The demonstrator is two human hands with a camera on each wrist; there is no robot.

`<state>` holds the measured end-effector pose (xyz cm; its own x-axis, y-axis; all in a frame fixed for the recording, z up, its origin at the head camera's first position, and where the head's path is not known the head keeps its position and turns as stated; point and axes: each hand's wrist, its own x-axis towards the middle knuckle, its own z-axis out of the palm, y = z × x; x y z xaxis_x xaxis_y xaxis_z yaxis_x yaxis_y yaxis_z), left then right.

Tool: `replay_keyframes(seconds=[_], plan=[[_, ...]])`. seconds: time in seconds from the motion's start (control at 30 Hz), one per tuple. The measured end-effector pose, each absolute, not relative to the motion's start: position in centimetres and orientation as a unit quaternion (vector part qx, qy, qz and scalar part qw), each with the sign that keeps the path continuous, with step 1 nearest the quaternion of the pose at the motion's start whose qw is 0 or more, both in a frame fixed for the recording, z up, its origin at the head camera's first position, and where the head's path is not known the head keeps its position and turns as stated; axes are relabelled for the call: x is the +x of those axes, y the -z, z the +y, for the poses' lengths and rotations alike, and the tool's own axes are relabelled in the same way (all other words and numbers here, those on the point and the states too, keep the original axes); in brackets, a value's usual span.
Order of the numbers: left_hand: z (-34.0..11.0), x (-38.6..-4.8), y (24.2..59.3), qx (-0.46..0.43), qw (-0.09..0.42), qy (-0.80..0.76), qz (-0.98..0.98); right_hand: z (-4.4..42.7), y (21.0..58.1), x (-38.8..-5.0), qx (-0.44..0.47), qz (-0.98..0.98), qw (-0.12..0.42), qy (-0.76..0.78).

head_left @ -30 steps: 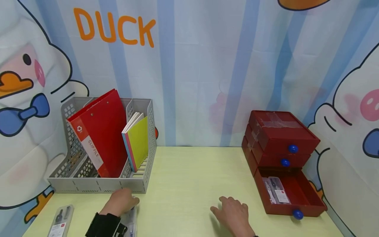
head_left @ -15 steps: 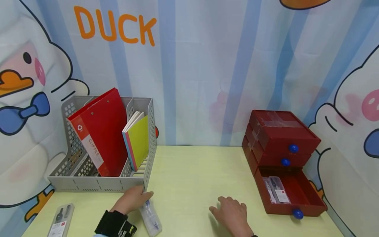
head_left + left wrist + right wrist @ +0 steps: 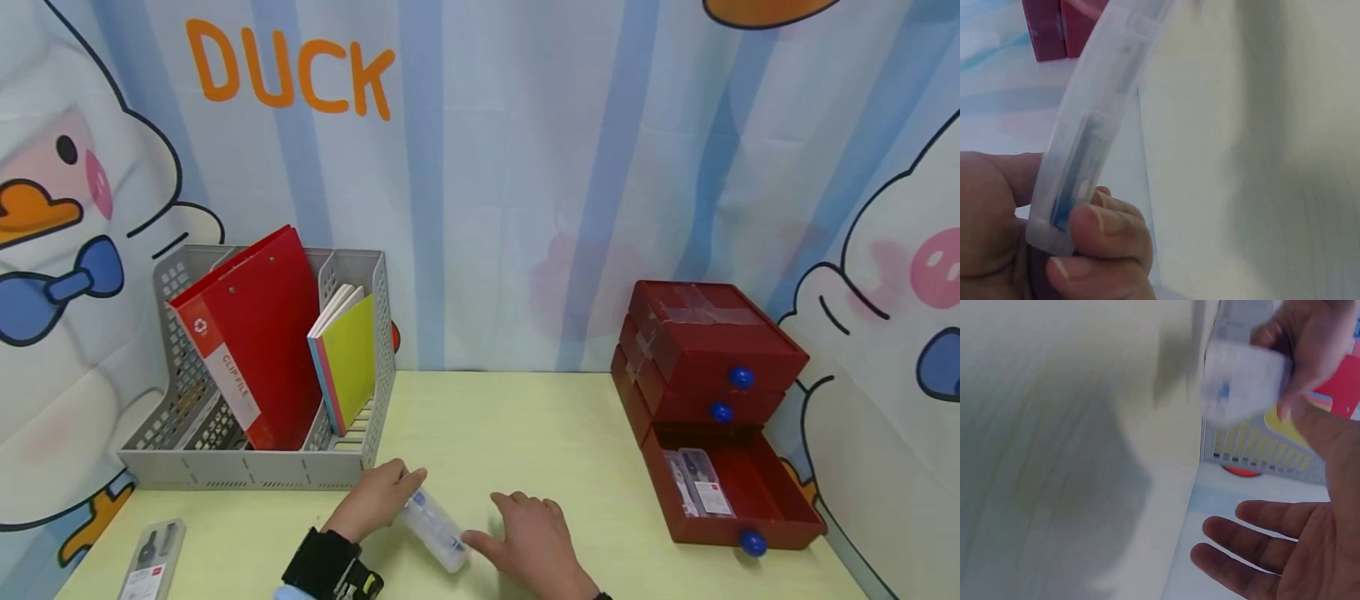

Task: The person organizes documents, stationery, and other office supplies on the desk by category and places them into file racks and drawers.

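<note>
My left hand (image 3: pixel 377 500) pinches one end of a translucent plastic case (image 3: pixel 435 530), held tilted above the table. Something blue shows inside the case near the gripped end in the left wrist view, where thumb and curled fingers (image 3: pixel 1113 234) clasp it. Close to the case's other end is my right hand (image 3: pixel 538 543), its thumb pointing at it. In the right wrist view the right hand's fingers (image 3: pixel 1254 550) are spread and hold nothing; the case looks blurred there.
A grey organizer (image 3: pixel 247 471) holds a red clip file (image 3: pixel 277 350) and thin notebooks (image 3: pixel 351 358). Another clear case (image 3: pixel 152 558) lies at the left front. At right, a dark red drawer unit (image 3: pixel 712 333) has its bottom drawer (image 3: pixel 780 492) pulled out with clear cases (image 3: pixel 705 483) inside.
My left hand has lifted the case from in front of the organizer and carried it rightward. My right hand has moved left toward it.
</note>
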<state>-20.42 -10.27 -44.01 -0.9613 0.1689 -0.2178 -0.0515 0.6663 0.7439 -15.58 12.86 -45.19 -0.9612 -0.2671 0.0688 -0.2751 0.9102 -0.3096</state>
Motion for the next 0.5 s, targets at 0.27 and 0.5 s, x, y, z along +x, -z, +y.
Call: replay_keyframes(seconds=[0.27, 0.5], plan=[[-8.3, -20.4, 43.9, 0.072, 0.143, -0.441, 0.883, 11.3, 45.6, -15.1, 0.188, -0.972, 0.047, -0.131], [-7.9, -20.4, 43.6, 0.072, 0.152, -0.44, 0.882, 11.7, 45.8, -15.0, 0.209, -0.962, 0.106, -0.142]])
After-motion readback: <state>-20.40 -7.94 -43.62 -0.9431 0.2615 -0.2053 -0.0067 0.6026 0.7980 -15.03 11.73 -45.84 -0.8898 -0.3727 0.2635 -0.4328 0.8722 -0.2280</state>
